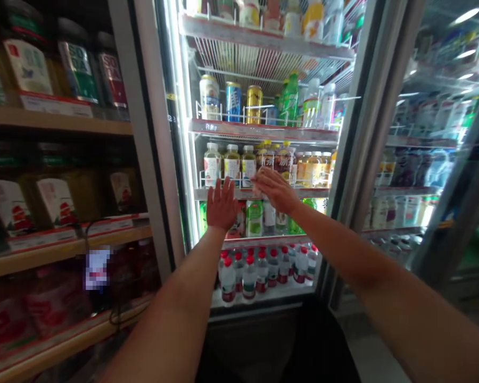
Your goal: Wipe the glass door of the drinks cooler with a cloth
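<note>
My left hand (222,206) is raised in front of the drinks cooler, palm forward with its fingers apart, holding nothing. Behind its fingertips stand a white-labelled bottle (212,164) and a bottle with a yellowish drink (232,164). To its right, my right hand (277,189) reaches leftward with fingers stretched out and close together. Its fingertips overlap another white-labelled bottle (248,165); whether they touch it I cannot tell. Dark tea bottles (283,159) show just above that hand. Below both hands is a green-labelled bottle (254,218).
Cans, including a blue one (233,101), and green bottles (290,98) fill a higher shelf. Red-capped water bottles (249,279) stand at the cooler's bottom. A metal door frame (367,133) borders the right. Shelves with large bottles (54,199) are on the left.
</note>
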The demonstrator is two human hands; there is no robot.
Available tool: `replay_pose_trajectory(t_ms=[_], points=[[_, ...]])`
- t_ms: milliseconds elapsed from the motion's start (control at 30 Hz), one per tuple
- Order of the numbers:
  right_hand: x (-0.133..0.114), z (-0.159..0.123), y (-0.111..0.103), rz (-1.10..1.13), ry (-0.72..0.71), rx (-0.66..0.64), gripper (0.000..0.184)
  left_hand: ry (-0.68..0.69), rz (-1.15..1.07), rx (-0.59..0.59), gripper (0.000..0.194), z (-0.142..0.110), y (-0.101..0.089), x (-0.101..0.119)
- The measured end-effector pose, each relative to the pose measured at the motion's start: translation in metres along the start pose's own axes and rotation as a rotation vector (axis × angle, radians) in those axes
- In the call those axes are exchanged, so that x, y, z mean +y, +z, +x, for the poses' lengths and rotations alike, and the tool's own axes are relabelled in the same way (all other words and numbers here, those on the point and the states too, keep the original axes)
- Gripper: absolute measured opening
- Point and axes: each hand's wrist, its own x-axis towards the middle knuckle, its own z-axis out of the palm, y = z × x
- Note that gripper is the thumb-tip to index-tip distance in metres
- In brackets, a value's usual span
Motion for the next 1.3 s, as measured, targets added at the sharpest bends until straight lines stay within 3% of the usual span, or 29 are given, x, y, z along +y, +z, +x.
replay_pose_trajectory(t_ms=[67, 133, 267, 400, 533, 667, 733, 800, 867, 1033, 1100, 1200, 1300], points=[[0.002, 0.035, -0.001, -0.009, 0.114, 0.12, 0.055, 0.009, 0.004, 0.004, 0.063, 0.0, 0.0, -0.001], [-0.002, 0.067, 0.001, -0.014, 0.173, 0.158, 0.057, 0.026, 0.012, 0.015, 0.063, -0.001, 0.0, -0.001], [-0.024, 0.113, 0.003, -0.01, 0.128, 0.041, 0.053, 0.051, 0.033, 0.055, 0.064, -0.002, 0.001, -0.003], [-0.032, 0.124, -0.002, 0.036, 0.032, -0.05, 0.055, 0.056, 0.047, 0.052, 0.061, -0.002, 0.002, -0.004], [-0.011, 0.104, -0.009, 0.044, 0.09, 0.031, 0.059, 0.054, 0.052, 0.05, 0.059, -0.002, 0.003, -0.004], [0.016, 0.075, -0.006, 0.036, 0.275, 0.247, 0.057, 0.079, 0.072, 0.067, 0.059, -0.002, 0.005, -0.005], [0.017, 0.059, 0.001, 0.021, 0.354, 0.348, 0.058, 0.091, 0.089, 0.076, 0.059, -0.002, 0.006, -0.005], [0.008, 0.039, 0.012, 0.013, 0.366, 0.372, 0.057, 0.089, 0.093, 0.08, 0.06, -0.002, 0.006, -0.005], [-0.012, 0.014, 0.026, 0.028, 0.287, 0.269, 0.055, 0.078, 0.079, 0.073, 0.06, -0.002, 0.007, -0.005], [-0.071, -0.069, 0.063, 0.118, -0.112, -0.234, 0.051, 0.059, 0.049, 0.065, 0.059, -0.002, 0.006, -0.005], [-0.087, -0.094, 0.073, 0.141, -0.274, -0.361, 0.042, 0.053, 0.043, 0.056, 0.06, -0.002, 0.006, -0.005], [-0.09, -0.104, 0.077, 0.164, -0.422, -0.431, 0.033, 0.053, 0.045, 0.049, 0.06, -0.002, 0.005, -0.005], [-0.068, -0.08, 0.063, 0.179, -0.438, -0.414, 0.032, 0.051, 0.049, 0.048, 0.059, -0.002, 0.005, -0.004]])
